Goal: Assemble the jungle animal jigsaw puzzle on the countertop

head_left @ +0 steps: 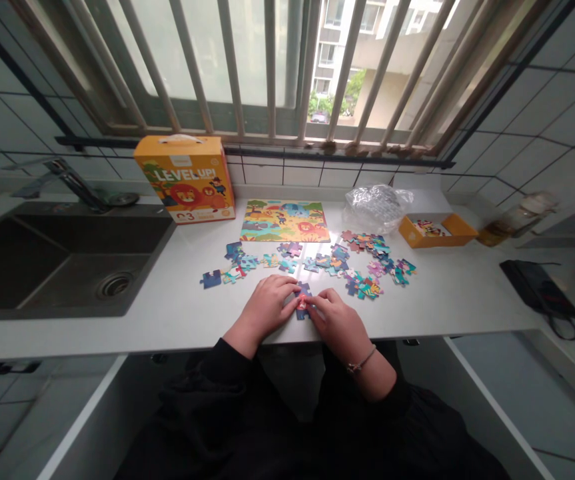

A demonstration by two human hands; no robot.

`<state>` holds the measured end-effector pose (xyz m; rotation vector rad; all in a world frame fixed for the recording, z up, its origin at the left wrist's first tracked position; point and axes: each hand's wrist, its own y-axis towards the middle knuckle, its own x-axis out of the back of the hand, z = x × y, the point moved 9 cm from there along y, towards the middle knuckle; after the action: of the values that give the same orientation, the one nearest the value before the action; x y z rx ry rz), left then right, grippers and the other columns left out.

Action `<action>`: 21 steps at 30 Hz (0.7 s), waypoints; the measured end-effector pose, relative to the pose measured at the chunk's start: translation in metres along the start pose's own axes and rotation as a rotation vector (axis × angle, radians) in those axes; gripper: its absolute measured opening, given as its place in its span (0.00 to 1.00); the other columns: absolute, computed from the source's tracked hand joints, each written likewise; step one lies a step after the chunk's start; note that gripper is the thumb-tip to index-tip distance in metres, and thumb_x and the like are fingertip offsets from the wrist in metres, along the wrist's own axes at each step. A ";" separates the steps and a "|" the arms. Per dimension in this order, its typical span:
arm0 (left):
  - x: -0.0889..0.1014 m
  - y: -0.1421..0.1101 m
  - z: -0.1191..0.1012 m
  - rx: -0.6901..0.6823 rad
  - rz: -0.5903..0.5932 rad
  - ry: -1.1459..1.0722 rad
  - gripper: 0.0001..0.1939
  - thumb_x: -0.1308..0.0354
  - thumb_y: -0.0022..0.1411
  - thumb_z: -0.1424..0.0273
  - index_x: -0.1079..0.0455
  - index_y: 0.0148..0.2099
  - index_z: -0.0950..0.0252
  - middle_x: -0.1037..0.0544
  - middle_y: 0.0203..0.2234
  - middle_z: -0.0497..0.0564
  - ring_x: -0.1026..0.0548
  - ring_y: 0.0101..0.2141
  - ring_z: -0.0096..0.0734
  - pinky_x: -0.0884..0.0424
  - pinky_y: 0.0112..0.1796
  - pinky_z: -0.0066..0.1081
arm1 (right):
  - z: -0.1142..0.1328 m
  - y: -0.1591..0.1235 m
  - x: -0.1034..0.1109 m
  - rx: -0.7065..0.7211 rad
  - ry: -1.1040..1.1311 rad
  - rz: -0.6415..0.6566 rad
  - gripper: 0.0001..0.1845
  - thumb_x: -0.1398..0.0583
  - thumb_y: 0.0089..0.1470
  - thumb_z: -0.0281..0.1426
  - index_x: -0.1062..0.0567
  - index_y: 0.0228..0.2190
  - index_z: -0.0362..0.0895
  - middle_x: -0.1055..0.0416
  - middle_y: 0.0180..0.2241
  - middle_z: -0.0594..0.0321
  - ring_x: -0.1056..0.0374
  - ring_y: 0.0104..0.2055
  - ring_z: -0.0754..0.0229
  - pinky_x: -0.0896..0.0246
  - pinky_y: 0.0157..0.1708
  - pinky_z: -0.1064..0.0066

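Note:
Near the counter's front edge, a small group of dark blue puzzle pieces (304, 289) with a red figure lies flat between my hands. My left hand (268, 303) grips its left side, thumb and bent fingers closed on it. From the right, my right hand (336, 315) pinches a puzzle piece at the red part; the fingertips hide much of it. Just beyond lie loose puzzle pieces (334, 260) in scattered clusters, with a dark blue puzzle piece (212, 279) at the far left of them. Behind these sits a finished animal puzzle (284, 221).
A yellow puzzle box (187, 180) stands at the back left, beside the dark sink (72, 260). Crumpled clear plastic (378, 205) and a yellow tray (440, 239) with pieces sit at the back right. Farther right are a glass bottle (517, 217) and a black case (540, 288).

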<state>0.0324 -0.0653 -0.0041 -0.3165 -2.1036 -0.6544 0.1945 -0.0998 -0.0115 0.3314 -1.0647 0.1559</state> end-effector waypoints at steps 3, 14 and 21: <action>-0.002 0.000 0.002 -0.006 0.004 -0.003 0.11 0.35 0.75 0.68 0.17 0.56 0.56 0.15 0.59 0.54 0.21 0.60 0.50 0.27 0.62 0.53 | 0.001 -0.002 0.001 0.057 -0.032 0.039 0.18 0.32 0.70 0.42 0.18 0.59 0.54 0.22 0.55 0.56 0.20 0.42 0.54 0.27 0.39 0.68; 0.001 0.001 -0.004 -0.004 0.012 -0.004 0.11 0.36 0.75 0.69 0.18 0.56 0.58 0.15 0.59 0.54 0.20 0.60 0.49 0.28 0.62 0.51 | -0.009 0.003 0.006 0.232 -0.168 0.092 0.17 0.33 0.71 0.36 0.18 0.59 0.58 0.21 0.57 0.57 0.20 0.48 0.54 0.25 0.47 0.66; 0.001 0.001 -0.003 -0.010 -0.001 -0.004 0.12 0.34 0.74 0.68 0.18 0.56 0.58 0.15 0.59 0.55 0.20 0.60 0.49 0.28 0.63 0.52 | -0.001 -0.001 0.004 0.356 -0.157 0.000 0.15 0.32 0.70 0.33 0.18 0.57 0.52 0.21 0.64 0.56 0.25 0.60 0.45 0.29 0.58 0.51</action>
<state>0.0348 -0.0664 -0.0016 -0.3222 -2.1046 -0.6659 0.1972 -0.1005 -0.0084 0.6733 -1.1916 0.3258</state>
